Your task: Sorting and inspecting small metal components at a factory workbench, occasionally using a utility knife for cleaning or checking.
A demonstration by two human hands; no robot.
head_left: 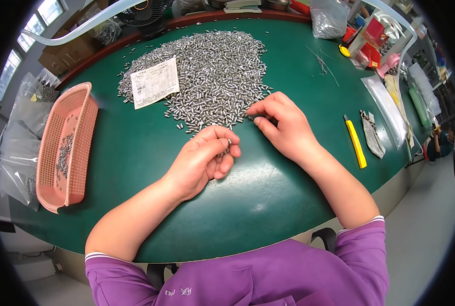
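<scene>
A wide heap of small shiny metal cylinders covers the far middle of the green table. My left hand is curled, palm turned inward, just in front of the heap's near edge. Between its thumb and fingers are small metal cylinders, partly hidden by the fingers. At the heap's near right edge is my right hand, thumb and index finger drawn close together by the outermost pieces. Whatever lies between those fingertips is too small to tell. A printed paper slip rests on the heap's left part.
On the left stands a pink perforated basket with some metal pieces inside, beside clear plastic bags. A yellow cutter knife and a grey cloth-like piece lie right. Thin wires, a filled bag and a fan are farther back.
</scene>
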